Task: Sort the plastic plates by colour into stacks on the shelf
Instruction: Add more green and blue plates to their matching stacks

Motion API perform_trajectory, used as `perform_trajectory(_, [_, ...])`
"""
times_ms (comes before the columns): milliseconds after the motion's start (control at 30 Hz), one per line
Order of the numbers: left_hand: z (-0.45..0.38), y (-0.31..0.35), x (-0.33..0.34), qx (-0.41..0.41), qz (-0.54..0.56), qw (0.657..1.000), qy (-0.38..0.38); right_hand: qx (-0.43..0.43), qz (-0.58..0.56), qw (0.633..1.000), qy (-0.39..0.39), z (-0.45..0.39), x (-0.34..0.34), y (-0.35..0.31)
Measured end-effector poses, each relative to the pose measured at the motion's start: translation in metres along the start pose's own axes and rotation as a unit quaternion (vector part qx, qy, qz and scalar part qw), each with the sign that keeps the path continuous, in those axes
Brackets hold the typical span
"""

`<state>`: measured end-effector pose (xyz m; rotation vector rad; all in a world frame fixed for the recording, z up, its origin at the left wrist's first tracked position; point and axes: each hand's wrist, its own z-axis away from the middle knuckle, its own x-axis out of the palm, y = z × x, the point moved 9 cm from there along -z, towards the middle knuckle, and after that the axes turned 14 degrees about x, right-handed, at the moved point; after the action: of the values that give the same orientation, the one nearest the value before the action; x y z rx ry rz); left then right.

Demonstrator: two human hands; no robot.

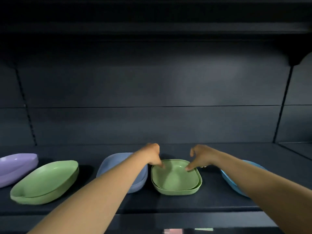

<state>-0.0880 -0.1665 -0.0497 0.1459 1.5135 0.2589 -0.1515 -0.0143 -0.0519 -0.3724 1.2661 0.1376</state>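
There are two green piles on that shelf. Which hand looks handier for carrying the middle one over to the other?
Probably the left hand. Both hands touch the middle green stack, but the other green stack lies to the left, past the grey-blue plates. The right hand would have to cross over.

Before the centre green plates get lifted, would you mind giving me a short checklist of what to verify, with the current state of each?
1. Left hand on the centre green stack: fingertips touch its far left rim. Ok.
2. Right hand on the same stack: fingertips touch its far right rim. Ok.
3. Firm grip: fingertips only on the rim; cannot tell.
4. Plates nested: two green plates sit one inside the other, slightly offset. Ok.
5. Colour sorting done: a second green stack stands apart at left, so green is split. Not ok.
6. Neighbours: the grey-blue stack sits close at left, the bright blue plate apart at right. Ok.
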Motion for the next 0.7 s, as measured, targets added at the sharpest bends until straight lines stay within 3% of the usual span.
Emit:
perform_trajectory(167, [-0.013,0.001,0.012,0.013,-0.037,0.999,-0.031,-0.027,0.008,0.999,-0.032,-0.025,0.017,-0.002])
perform_trajectory(333, [-0.018,0.001,0.015,0.01,-0.006,1.0,-0.015,-0.044,-0.058,0.997,-0.035,-0.037,0.015,0.003])
perform_trajectory(700, [-0.018,0.0,0.016,-0.008,0.04,0.998,0.038,-0.104,-0.034,0.994,-0.022,-0.037,0.012,0.006])
